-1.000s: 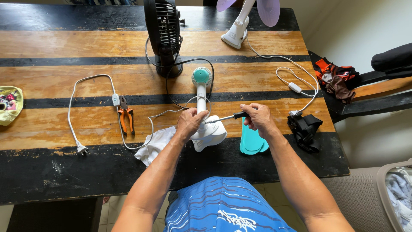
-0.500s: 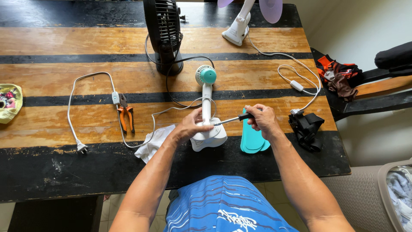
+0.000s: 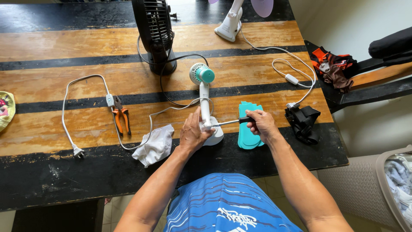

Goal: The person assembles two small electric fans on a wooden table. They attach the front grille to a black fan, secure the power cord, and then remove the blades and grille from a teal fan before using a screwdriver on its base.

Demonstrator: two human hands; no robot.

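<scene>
The right hand (image 3: 261,124) is closed round a screwdriver (image 3: 231,122), its tip set against the fan (image 3: 205,107) where stem meets base; the left hand (image 3: 192,133) is clamped on that base, on the counter (image 3: 64,56). The driver is best kept square and the base pinned flat, teal blades (image 3: 248,129) left aside

Bare forearms, blue patterned shorts

I see both my arms uncovered to the elbows, no sleeves, watch or rings, and bright blue shorts (image 3: 223,202) with darker wavy stripes and white lettering.
</scene>
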